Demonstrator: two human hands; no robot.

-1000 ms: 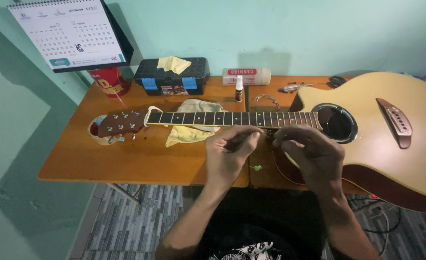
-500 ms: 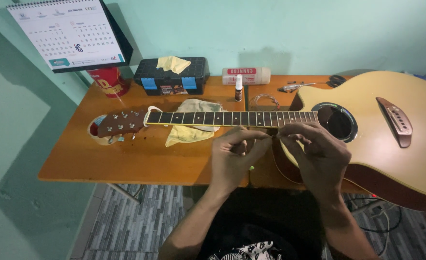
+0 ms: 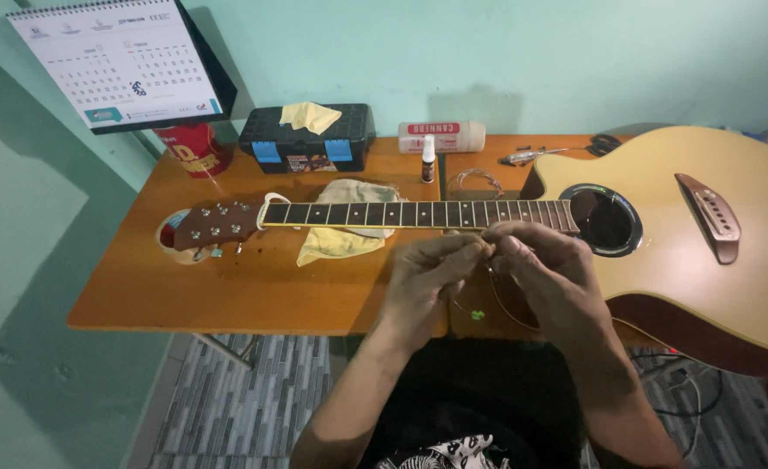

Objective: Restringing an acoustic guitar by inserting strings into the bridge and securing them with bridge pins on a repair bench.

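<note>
While it lies flat across the orange wooden table (image 3: 227, 287), the tan acoustic guitar (image 3: 705, 260) points its neck left | left hand (image 3: 427, 274) and right hand (image 3: 544, 269) meet below the fretboard, fingertips pinching a thin wire guitar string (image 3: 488, 249) between them.

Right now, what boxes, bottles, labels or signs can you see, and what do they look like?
Desk calendar: back left corner, white page, black stand.
Red cup: under the calendar, light lettering.
Toolbox: back of the table, black with blue latches, yellow cloth on top.
White tube: lying beside the toolbox, red label.
Small bottle: upright before the tube, white with dark cap.
</note>
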